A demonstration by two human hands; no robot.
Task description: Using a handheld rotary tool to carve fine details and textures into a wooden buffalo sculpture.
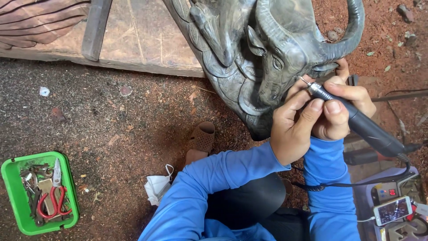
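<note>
Gripping rotary tool (pixel 356 119), both hands (pixel 312 120) against buffalo carving (pixel 276 53).

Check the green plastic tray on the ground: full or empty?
Partly full. The green plastic tray holds red-handled scissors and small metal tools.

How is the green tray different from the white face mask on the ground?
The green tray is a rigid box holding red-handled scissors and metal tools; the white face mask is soft, crumpled and holds nothing. The tray sits far left, the mask beside the blue sleeve. Both lie on the dirt.
</note>
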